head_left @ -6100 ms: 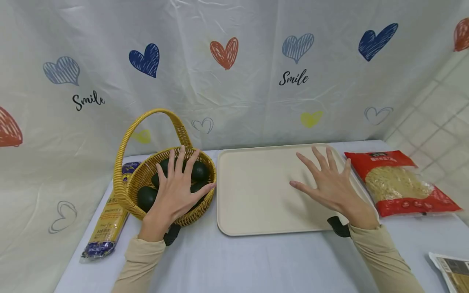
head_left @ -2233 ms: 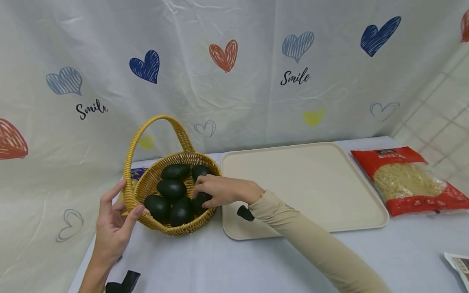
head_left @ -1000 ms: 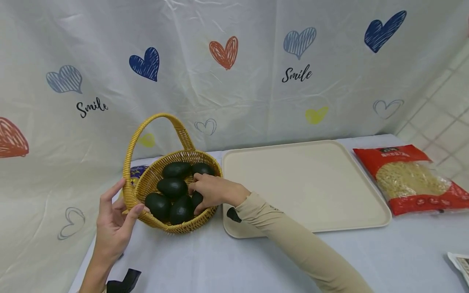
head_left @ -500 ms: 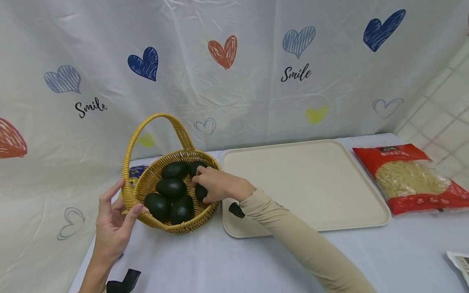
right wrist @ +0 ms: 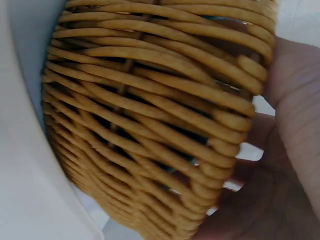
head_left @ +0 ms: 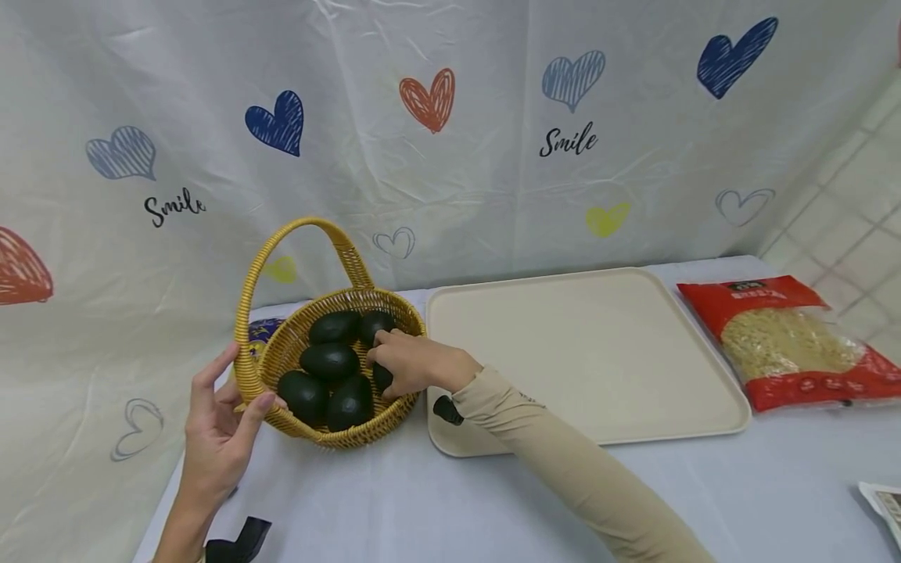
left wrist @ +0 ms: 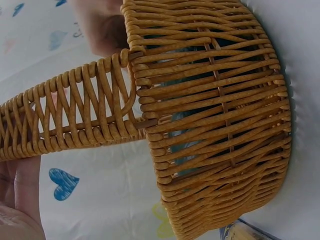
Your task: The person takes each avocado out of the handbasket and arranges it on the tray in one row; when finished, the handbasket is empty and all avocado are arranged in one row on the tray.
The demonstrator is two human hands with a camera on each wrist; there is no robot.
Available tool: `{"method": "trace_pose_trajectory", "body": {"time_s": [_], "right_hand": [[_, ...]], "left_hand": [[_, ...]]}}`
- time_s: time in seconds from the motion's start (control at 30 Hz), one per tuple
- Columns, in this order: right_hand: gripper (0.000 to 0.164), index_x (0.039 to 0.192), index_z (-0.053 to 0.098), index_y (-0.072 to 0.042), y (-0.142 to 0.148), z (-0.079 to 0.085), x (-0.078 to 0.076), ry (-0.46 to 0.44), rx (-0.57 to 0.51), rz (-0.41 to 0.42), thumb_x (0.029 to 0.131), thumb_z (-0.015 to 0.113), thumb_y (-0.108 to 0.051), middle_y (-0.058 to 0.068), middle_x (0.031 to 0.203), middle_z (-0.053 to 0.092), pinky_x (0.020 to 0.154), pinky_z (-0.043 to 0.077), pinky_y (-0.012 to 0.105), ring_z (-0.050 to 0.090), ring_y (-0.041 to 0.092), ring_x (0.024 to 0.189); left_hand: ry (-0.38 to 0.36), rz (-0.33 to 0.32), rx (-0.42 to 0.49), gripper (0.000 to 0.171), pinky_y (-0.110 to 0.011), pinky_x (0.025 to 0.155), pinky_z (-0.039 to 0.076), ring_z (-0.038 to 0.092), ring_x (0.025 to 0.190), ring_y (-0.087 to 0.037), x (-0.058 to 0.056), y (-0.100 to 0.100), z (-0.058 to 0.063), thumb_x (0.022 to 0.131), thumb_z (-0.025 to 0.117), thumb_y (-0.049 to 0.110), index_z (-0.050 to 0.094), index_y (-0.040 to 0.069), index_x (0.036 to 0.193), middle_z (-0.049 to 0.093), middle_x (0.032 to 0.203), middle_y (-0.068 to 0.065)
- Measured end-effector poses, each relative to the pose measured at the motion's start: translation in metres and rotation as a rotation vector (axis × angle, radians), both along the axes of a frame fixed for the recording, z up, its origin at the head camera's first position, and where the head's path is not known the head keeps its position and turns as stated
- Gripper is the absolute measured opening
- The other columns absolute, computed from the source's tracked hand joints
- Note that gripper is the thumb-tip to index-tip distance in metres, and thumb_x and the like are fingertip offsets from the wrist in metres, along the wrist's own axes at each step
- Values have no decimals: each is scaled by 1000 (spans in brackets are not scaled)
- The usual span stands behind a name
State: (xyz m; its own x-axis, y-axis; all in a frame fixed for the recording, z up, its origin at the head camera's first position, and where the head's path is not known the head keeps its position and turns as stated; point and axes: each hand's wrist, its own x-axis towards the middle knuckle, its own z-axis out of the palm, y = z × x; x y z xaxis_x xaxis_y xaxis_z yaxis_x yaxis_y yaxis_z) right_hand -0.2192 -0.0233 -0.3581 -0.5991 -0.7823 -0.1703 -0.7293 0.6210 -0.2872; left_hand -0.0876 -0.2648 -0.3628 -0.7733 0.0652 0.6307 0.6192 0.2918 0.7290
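A yellow woven basket (head_left: 355, 438) holds several dark green avocados (head_left: 328, 362). My left hand (head_left: 220, 450) grips its arched handle (head_left: 245, 336) low down on the left side, with the thumb near the rim. Over the basket's right rim reaches my right hand (head_left: 417, 363), its bent fingers around an avocado (head_left: 381, 378) that they partly cover. In the left wrist view, the handle stands before part of the left hand (left wrist: 22, 200). The basket wall (right wrist: 145, 115) hides the fingertips of the right hand (right wrist: 295, 130) in the right wrist view.
A beige tray (head_left: 591, 352) lies right of the basket. Beyond it is a red bag of pasta (head_left: 795, 344). A blue-and-yellow spaghetti pack (head_left: 262, 332) shows behind the basket. Another pack (head_left: 883, 508) is cut off at the right edge. A heart-patterned curtain (head_left: 479, 180) hangs behind.
Both hands were spread in the air at first; the left then took the handle and the right reached into the basket. Lately the right hand and its avocado shifted slightly within the basket.
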Motion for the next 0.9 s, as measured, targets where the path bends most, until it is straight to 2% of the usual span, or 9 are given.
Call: {"method": "trace_pose_trajectory", "body": {"time_s": [0.23,0.5,0.7,0.9], "right_hand": [[56,143,63,-11,0,-3,-2,-33,-76,31,92,83,-26,12,140,55,104,49,28,56,20,123],[69,146,60,-10,-3,-3,-1,-30,-50,-72,87,88,-33,14,137,57,100,53,33,62,24,117],[70,146,60,-11,-7,-5,2,13,-24,-93,86,88,-35,12,136,57,100,53,37,63,25,116],[68,143,64,-15,-6,-6,2,55,-54,-119,83,90,-37,10,133,57,93,57,38,65,26,114]], "left_hand": [[6,19,-20,73,-11,86,53,71,89,0,1,-1,0,98,54,-21,26,1,161,71,106,10],[8,-20,22,71,-11,86,53,71,90,-2,1,-1,-1,98,54,-21,27,2,161,71,105,8],[5,-5,11,72,-11,86,53,71,89,-1,1,0,0,98,54,-21,27,2,161,71,105,9],[5,12,-7,73,-12,87,53,71,89,-1,-1,1,-1,97,55,-21,28,2,161,71,104,10]]}}
